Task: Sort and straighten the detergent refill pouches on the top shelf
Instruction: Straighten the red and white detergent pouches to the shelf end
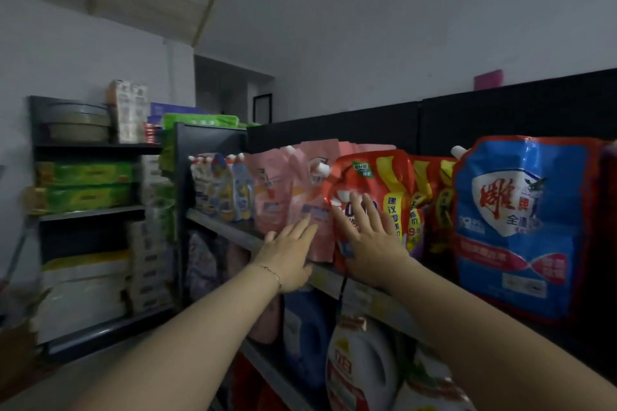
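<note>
While both arms were stretched up at the grey metal top shelf (227, 227), the pouches stood in a crowded row along it, right at fingertip level. And look at that: the left hand (290, 253) lay flat on the lower front of the pink plastic refill pouch (307, 190), with its fingers straight and close together and nothing gripped. A thin bracelet (272, 272) sat on that wrist. Just beside it, the right hand (370, 233) was pressed palm-first against the red plastic refill pouch (377, 173), fingers fanned wide over the label and not curled round anything. The red pouch leaned left, its white spout touching the pink one's. The two hands were near each other but apart. Further right a big blue plastic pouch (514, 227) stood upright, well clear of both hands.
</note>
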Tool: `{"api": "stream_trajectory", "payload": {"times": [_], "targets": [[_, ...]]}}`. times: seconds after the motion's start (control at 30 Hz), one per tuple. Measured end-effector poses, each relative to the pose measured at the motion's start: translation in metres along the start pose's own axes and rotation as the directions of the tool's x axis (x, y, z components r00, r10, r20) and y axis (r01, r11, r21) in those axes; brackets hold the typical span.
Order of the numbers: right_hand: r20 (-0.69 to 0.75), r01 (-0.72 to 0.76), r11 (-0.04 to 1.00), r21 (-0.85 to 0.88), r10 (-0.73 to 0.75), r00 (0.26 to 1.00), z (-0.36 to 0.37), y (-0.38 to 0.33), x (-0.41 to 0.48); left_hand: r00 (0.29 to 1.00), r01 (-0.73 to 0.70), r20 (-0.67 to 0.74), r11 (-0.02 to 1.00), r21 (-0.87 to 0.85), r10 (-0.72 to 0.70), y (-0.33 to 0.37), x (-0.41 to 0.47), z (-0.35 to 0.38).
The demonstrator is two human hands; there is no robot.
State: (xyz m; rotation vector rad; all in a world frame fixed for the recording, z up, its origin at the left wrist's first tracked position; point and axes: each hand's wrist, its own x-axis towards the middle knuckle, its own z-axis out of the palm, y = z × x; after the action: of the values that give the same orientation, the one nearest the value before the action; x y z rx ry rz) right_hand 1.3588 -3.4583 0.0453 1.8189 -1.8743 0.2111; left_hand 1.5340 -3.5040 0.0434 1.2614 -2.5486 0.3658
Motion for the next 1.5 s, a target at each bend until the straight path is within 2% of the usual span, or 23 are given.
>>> {"api": "stream_trajectory", "payload": {"times": [0.1, 0.2, 0.37, 0.63, 0.8, 1.03, 1.1, 1.17, 1.23, 1.27, 1.33, 1.37, 1.43, 1.5], "targets": [[0.04, -0.153, 0.988, -0.009, 0.153, 0.987, 0.008, 0.006, 0.018, 0.994, -0.106, -0.036, 0.994, -0.033, 0.105, 0.001, 0.043, 0.012], [0.058, -0.227, 0.974, -0.004, 0.226, 0.972, 0.015, 0.014, 0.03, 0.98, -0.195, -0.03, 0.98, -0.024, 0.194, 0.011, 0.077, 0.026], [-0.01, -0.308, 0.949, -0.061, 0.308, 0.951, 0.029, 0.016, 0.041, 0.977, -0.207, -0.054, 0.978, 0.0, 0.207, 0.018, 0.112, 0.046], [-0.024, -0.366, 0.926, -0.09, 0.365, 0.931, 0.038, -0.003, 0.056, 0.953, -0.267, -0.133, 0.962, 0.066, 0.273, -0.001, 0.144, 0.062], [0.002, -0.38, 0.919, -0.109, 0.382, 0.924, 0.034, -0.006, 0.056, 0.925, -0.327, -0.207, 0.945, -0.011, 0.318, -0.007, 0.141, 0.065], [-0.133, -0.301, 0.952, -0.063, 0.291, 0.947, 0.035, -0.01, 0.044, 0.883, -0.442, -0.23, 0.889, -0.119, 0.408, -0.023, 0.133, 0.06], [-0.26, -0.285, 0.957, -0.057, 0.262, 0.93, 0.037, -0.009, 0.038, 0.877, -0.451, -0.274, 0.873, -0.186, 0.395, -0.022, 0.127, 0.059], [-0.391, -0.289, 0.957, -0.03, 0.255, 0.885, 0.04, -0.008, 0.03, 0.865, -0.475, -0.356, 0.805, -0.354, 0.353, -0.017, 0.119, 0.059], [-0.501, -0.334, 0.94, 0.074, 0.325, 0.803, 0.04, -0.006, 0.021, 0.855, -0.478, -0.468, 0.688, -0.545, 0.223, -0.007, 0.111, 0.061], [-0.517, -0.381, 0.911, 0.16, 0.406, 0.753, 0.04, -0.006, 0.017, 0.858, -0.454, -0.496, 0.649, -0.61, 0.134, -0.002, 0.109, 0.062], [-0.434, -0.466, 0.805, 0.367, 0.592, 0.679, 0.039, -0.003, 0.011, 0.89, -0.349, -0.455, 0.607, -0.714, -0.024, 0.009, 0.104, 0.063], [-0.356, -0.482, 0.738, 0.472, 0.66, 0.661, 0.038, -0.001, 0.009, 0.92, -0.264, -0.384, 0.604, -0.752, -0.077, 0.015, 0.104, 0.063], [-0.252, -0.466, 0.636, 0.615, 0.719, 0.648, 0.038, 0.003, 0.009, 0.959, -0.077, -0.23, 0.632, -0.771, -0.165, 0.024, 0.104, 0.059], [-0.211, -0.388, 0.557, 0.734, 0.73, 0.65, 0.038, 0.007, 0.012, 0.968, 0.05, -0.12, 0.64, -0.767, -0.22, 0.03, 0.107, 0.051]]}}
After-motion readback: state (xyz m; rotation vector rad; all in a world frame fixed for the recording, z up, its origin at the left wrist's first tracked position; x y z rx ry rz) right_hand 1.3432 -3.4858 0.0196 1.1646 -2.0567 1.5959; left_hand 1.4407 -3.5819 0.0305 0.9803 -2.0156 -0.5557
